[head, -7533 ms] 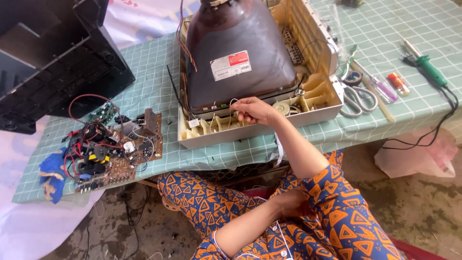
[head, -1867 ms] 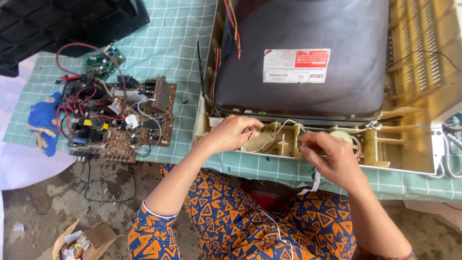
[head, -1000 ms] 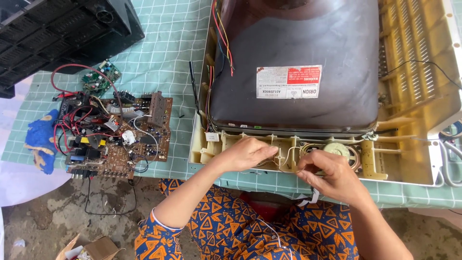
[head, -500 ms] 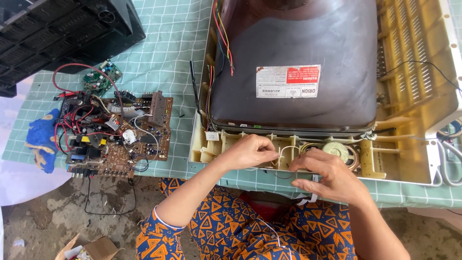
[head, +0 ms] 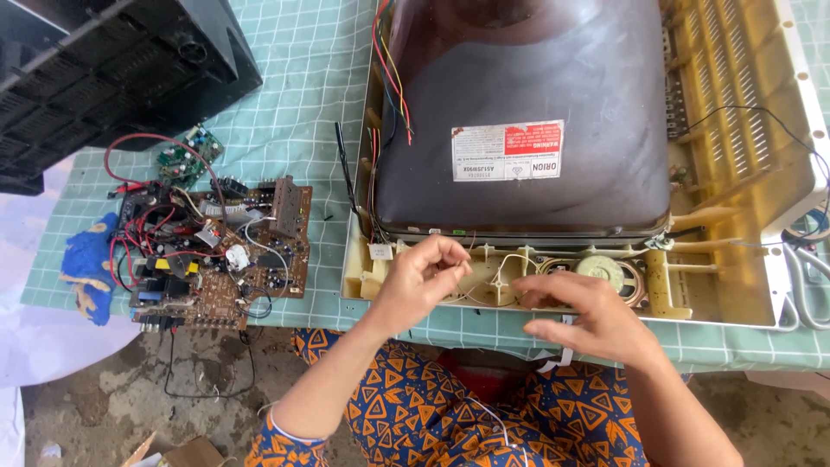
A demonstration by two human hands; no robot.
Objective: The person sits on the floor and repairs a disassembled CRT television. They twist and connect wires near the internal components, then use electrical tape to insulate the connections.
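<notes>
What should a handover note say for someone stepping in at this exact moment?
Left hand: fingers pinched on thin wires at the front edge of the cream TV shell, below the picture tube.
Right hand: open, hovering over the same edge beside the small round speaker, holding nothing that I can see.
Done: black back cover is off, at the table's far left; brown circuit board lies out on the green checked cloth, a blue rag beside it.
Left: tube and speaker remain in the shell.

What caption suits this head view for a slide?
Both hands, left hand and right hand, work thin wires by the speaker below a picture tube.
</notes>
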